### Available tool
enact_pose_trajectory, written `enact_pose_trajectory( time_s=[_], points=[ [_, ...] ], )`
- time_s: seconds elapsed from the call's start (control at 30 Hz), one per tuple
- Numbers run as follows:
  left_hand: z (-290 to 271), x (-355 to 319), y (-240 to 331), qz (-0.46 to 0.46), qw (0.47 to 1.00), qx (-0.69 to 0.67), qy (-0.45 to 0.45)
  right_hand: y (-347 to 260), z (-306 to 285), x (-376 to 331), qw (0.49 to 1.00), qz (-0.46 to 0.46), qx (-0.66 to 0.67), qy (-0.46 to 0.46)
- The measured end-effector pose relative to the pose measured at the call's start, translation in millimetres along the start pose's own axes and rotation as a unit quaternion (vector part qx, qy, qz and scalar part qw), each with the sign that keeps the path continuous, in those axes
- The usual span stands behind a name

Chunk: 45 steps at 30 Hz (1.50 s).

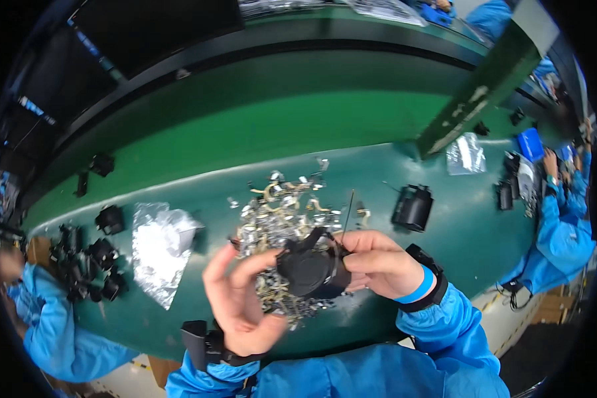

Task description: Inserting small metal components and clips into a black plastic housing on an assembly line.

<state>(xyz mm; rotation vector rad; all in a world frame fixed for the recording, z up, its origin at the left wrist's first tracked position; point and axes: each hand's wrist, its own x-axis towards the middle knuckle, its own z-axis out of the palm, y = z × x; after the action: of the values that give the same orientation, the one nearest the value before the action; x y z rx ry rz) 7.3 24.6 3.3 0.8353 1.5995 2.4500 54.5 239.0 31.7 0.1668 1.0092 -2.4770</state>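
Note:
In front of me, above the table, my right hand (385, 265) grips a black round plastic housing (307, 270) by its right side, with thumb and fingers closed on it. A thin dark rod or wire (349, 211) sticks up beside the right fingertips; whether it is fixed to the housing I cannot tell. My left hand (245, 302) is on the housing's left, fingers curved and spread. Its index fingertip reaches the housing's edge, while the thumb stands apart below. Beneath both hands lies a pile of small metal and cream-coloured parts (272, 215).
A black cylindrical housing (413, 208) stands right of the pile. Clear plastic bags (159, 252) lie left, with several black parts (89, 262) beyond. A green post (481, 86) rises at the back right. Co-workers in blue sleeves (560, 225) sit at both sides.

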Motion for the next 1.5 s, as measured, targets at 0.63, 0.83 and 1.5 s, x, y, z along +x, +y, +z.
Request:
enact_pose_trajectory(
  time_s=[0.63, 0.83, 1.5],
  points=[
    [3, 3, 8, 0.005, 0.931, 0.362, -0.052, 41, 20, 31, 0.69, -0.315, -0.646, 0.089],
    [-4, 2, 2, 0.087, 0.984, 0.153, -0.02, 41, 16, 27, 0.73, -0.346, -0.573, 0.137],
    [10, -17, -9, -0.18, 0.978, -0.104, -0.028, 59, 6, 34, 0.835, -0.433, -0.304, 0.149]
  ],
)
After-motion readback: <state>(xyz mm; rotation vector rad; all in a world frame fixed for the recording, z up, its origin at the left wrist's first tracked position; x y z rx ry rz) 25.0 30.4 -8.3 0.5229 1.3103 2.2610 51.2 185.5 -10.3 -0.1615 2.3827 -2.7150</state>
